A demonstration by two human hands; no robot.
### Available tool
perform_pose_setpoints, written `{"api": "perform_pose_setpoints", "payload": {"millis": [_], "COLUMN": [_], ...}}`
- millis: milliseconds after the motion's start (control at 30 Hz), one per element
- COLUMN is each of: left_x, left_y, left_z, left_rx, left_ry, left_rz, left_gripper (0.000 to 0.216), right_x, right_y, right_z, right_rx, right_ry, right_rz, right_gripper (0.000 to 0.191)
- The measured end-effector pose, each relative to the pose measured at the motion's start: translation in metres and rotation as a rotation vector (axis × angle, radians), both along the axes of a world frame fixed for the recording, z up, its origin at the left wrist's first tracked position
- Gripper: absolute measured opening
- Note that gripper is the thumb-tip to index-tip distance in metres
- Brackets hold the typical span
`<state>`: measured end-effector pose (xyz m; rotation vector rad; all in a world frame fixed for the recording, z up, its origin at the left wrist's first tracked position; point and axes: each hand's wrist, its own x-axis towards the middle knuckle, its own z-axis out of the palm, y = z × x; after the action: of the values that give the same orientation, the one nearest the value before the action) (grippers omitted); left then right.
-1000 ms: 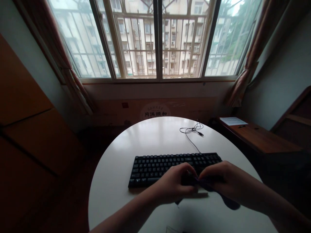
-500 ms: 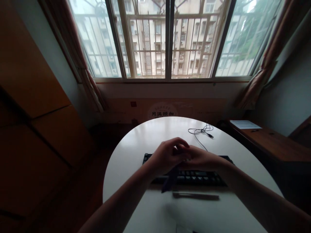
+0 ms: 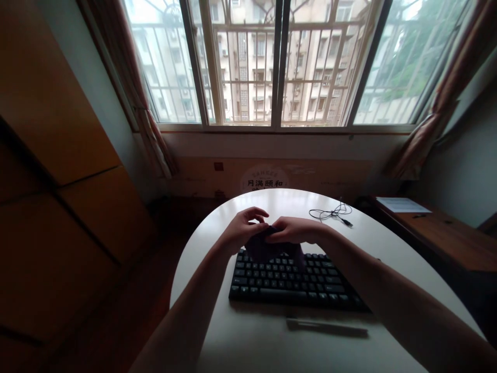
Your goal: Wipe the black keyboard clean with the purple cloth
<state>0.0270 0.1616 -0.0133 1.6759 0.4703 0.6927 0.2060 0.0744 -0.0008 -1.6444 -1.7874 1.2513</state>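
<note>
A dark purple cloth (image 3: 267,247) hangs bunched between my two hands, over the back rows of a black keyboard (image 3: 287,282). My left hand (image 3: 245,227) pinches the cloth's left side, its index finger arched above. My right hand (image 3: 293,229) is closed on the upper edge of the cloth, thumb towards the left. The cloth covers part of the keyboard's upper keys. In front of the keyboard lies a slim, long brush-like tool (image 3: 326,327), a little blurred.
The keyboard sits on a round white table (image 3: 209,233). A thin black USB cable (image 3: 334,211) lies loosely coiled at the back right. Beyond the table on the right, a wooden desk (image 3: 450,233) bears a white paper (image 3: 404,204). A barred window fills the far wall.
My hands have moved apart and slightly away from me, and the cloth now spreads between them. More of the keyboard shows. The view has shifted a little.
</note>
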Motion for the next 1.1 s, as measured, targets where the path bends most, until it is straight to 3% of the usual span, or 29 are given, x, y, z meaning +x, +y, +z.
{"api": "perform_pose_setpoints", "payload": {"millis": [200, 333, 500, 567, 633, 700, 800, 967, 1100], "left_x": [0.000, -0.006, -0.017, -0.021, -0.022, -0.021, -0.018, -0.019, -0.022], "left_y": [0.014, 0.021, 0.052, 0.067, 0.077, 0.083, 0.085, 0.086, 0.089], "left_z": [-0.022, -0.030, -0.044, -0.054, -0.064, -0.074, -0.083, -0.086, -0.089], "left_rx": [-0.018, -0.045, -0.074, -0.053, -0.045, -0.021, 0.022, 0.066, 0.084], "left_ry": [-0.044, -0.131, -0.267, -0.251, -0.220, -0.181, -0.124, -0.053, -0.006], "left_rz": [0.175, 0.266, 0.486, 0.605, 0.656, 0.680, 0.689, 0.710, 0.727], "left_gripper": [0.036, 0.034, 0.035, 0.033, 0.029, 0.027, 0.024, 0.022, 0.020], "right_x": [-0.009, -0.020, -0.018, -0.011, -0.004, -0.002, -0.008, -0.033, -0.042], "right_y": [0.029, 0.044, 0.058, 0.060, 0.061, 0.062, 0.069, 0.084, 0.090], "right_z": [-0.023, -0.031, -0.034, -0.034, -0.033, -0.033, -0.036, -0.060, -0.085], "right_rx": [0.132, 0.251, 0.113, 0.048, -0.005, -0.033, 0.014, 0.230, 0.348], "right_ry": [0.036, 0.187, 0.577, 0.719, 0.822, 0.876, 0.745, 0.203, -0.010], "right_rz": [0.060, 0.009, -0.108, -0.007, 0.249, 0.497, 0.552, 0.331, 0.146], "right_gripper": [0.013, 0.018, 0.019, 0.015, 0.010, 0.018, 0.018, 0.022, 0.026]}}
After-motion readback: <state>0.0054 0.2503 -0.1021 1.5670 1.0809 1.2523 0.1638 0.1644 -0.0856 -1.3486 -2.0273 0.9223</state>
